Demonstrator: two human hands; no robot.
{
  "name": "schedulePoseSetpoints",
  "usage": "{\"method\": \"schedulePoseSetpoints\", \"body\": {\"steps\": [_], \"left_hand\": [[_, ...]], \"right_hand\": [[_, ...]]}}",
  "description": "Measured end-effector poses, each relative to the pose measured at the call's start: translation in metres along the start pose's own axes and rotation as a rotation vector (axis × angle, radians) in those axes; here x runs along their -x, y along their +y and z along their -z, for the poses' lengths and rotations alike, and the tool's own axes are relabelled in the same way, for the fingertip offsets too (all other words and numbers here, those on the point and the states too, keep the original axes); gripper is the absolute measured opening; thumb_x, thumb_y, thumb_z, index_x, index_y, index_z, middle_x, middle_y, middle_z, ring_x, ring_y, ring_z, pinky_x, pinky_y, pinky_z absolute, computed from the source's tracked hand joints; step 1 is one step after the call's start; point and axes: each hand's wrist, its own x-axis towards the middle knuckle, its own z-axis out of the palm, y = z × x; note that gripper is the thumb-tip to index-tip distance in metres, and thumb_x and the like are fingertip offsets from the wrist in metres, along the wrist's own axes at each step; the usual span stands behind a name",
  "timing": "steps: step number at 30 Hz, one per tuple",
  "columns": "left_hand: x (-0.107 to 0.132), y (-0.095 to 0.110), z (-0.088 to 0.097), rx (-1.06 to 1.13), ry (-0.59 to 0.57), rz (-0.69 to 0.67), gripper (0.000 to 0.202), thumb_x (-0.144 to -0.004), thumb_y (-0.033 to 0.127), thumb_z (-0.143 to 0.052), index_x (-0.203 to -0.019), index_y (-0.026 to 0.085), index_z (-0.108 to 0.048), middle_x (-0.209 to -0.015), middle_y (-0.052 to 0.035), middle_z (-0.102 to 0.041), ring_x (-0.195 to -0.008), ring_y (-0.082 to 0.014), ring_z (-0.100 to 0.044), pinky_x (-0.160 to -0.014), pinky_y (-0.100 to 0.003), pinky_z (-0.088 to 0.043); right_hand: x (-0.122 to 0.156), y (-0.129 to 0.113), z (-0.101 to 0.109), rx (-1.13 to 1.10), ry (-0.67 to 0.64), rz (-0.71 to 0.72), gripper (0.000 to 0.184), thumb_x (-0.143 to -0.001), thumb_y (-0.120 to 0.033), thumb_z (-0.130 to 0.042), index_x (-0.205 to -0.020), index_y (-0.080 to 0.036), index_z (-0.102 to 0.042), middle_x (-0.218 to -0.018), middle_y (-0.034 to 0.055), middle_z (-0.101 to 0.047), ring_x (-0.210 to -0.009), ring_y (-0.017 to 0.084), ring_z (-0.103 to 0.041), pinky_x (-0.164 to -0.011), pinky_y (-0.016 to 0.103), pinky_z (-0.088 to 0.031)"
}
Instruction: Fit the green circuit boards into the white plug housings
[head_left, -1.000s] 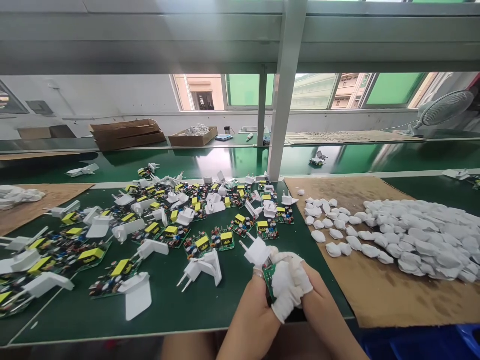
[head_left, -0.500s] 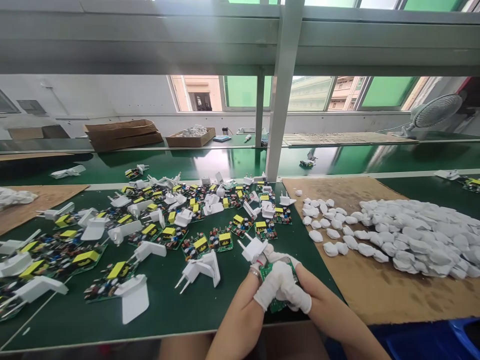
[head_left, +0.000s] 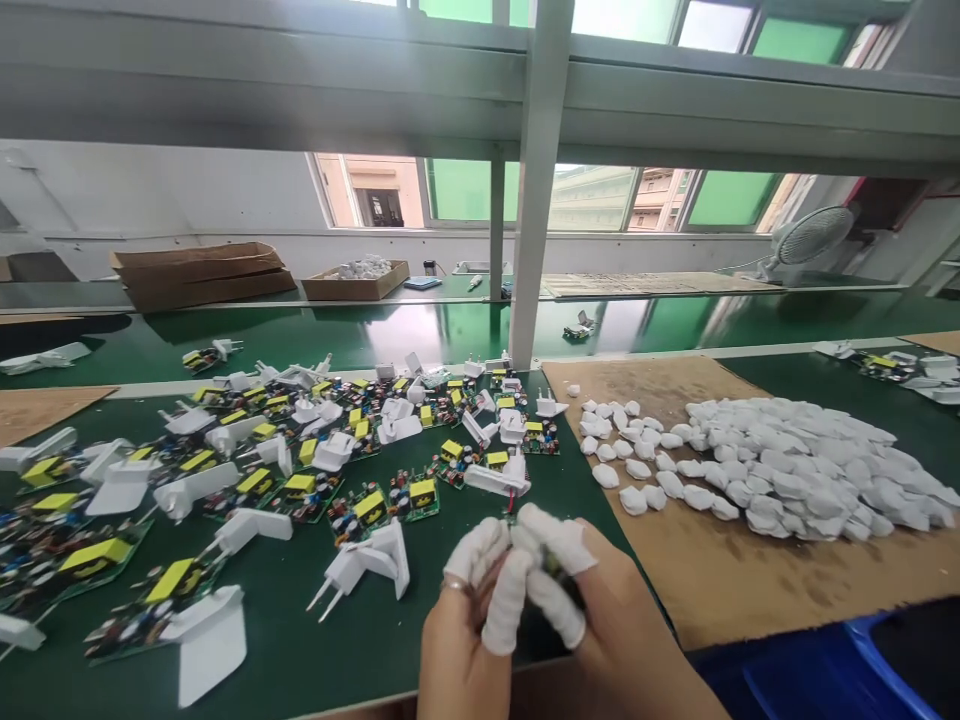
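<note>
Circuit board: low in the middle of the view, enclosed between the two hands above the near edge of the green bench; only dark slivers show among the fingers, so its long axis cannot be told.
Red wire: a short run at the far side of the grip, seemingly joining the board to the casing.
White plug casing: just beyond the fingertips, ahead of the grip and slightly to its left; its flat lid stretches sideways, across the line of the forearms.
Grip: narrow, both sets of fingers bunched about the board and meeting in the middle; whether a pad is pinched there too cannot be told.
Left hand: on the board's left, thumb toward the wearer; the nearer hand to the casing's left end.
Right hand: on the board's right, its digits angled in; the nearer hand to the white pads.
Finger covers: white, sheathing digits of both hands.
Loose plug: left of the left hand, apart from it, prongs toward the near left.
White pads: heaped to the right on brown cardboard, the nearest strays ahead and right of the right hand.
Other boards: spread leftward and beyond the casing.
</note>
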Motion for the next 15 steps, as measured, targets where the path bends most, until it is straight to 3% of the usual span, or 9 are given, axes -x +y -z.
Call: {"method": "schedulePoseSetpoints", "body": {"steps": [4,6,9,10,12,15], "left_hand": [[0.0,0.001,-0.005,0.381,-0.063,0.16,0.055,-0.041,0.035,-0.075,-0.086,0.015,-0.051,-0.083,-0.0045,-0.066,-0.082,-0.0201,-0.059,-0.067,-0.023,-0.048],[-0.004,0.005,-0.007,0.471,-0.024,0.23,0.049,-0.043,0.027,-0.075,-0.084,0.014,-0.051,-0.073,-0.002,-0.067,-0.072,-0.0181,-0.061,-0.059,-0.021,-0.049],[-0.01,0.011,-0.007,0.507,0.026,0.259,0.039,-0.044,0.021,-0.073,-0.076,0.013,-0.052,-0.065,-0.0012,-0.066,-0.064,-0.0161,-0.062,-0.05,-0.017,-0.048],[-0.012,0.012,-0.007,0.503,0.026,0.254,0.037,-0.044,0.021,-0.073,-0.073,0.012,-0.052,-0.064,-0.0019,-0.066,-0.063,-0.0158,-0.062,-0.05,-0.017,-0.048],[-0.013,0.011,-0.007,0.486,0.012,0.238,0.036,-0.043,0.022,-0.073,-0.071,0.012,-0.053,-0.065,-0.0033,-0.066,-0.064,-0.0156,-0.062,-0.051,-0.017,-0.049],[-0.015,0.005,-0.008,0.478,0.025,0.185,0.039,-0.04,0.025,-0.075,-0.071,0.013,-0.055,-0.066,-0.0028,-0.067,-0.063,-0.016,-0.062,-0.051,-0.018,-0.049]], "right_hand": [[-0.004,-0.01,0.009,-0.017,-0.113,0.175,0.036,-0.091,-0.028,-0.028,-0.127,-0.025,-0.032,-0.084,0.0062,-0.05,-0.071,0.021,-0.049,-0.06,0.029,-0.042],[-0.002,-0.002,0.02,0.011,-0.002,0.115,0.036,-0.089,-0.024,-0.033,-0.125,-0.025,-0.032,-0.089,0.0046,-0.051,-0.075,0.019,-0.05,-0.066,0.027,-0.042],[0.005,0.027,0.043,0.464,0.183,-0.152,0.028,-0.086,-0.028,-0.031,-0.097,-0.016,-0.054,-0.079,0.0086,-0.052,-0.067,0.023,-0.051,-0.058,0.032,-0.044],[0.008,0.039,0.051,0.647,0.163,-0.199,0.032,-0.082,-0.028,-0.028,-0.08,-0.015,-0.057,-0.07,0.0103,-0.05,-0.061,0.025,-0.05,-0.052,0.034,-0.044],[0.011,0.062,0.064,0.798,0.109,-0.228,0.031,-0.074,-0.024,-0.03,-0.06,-0.015,-0.056,-0.061,0.0139,-0.046,-0.066,0.033,-0.048,-0.052,0.043,-0.042],[0.013,0.085,0.073,0.875,-0.006,-0.172,0.029,-0.071,-0.024,-0.037,-0.065,-0.013,-0.063,-0.082,0.0205,-0.049,-0.093,0.042,-0.038,-0.064,0.051,-0.039]]}}
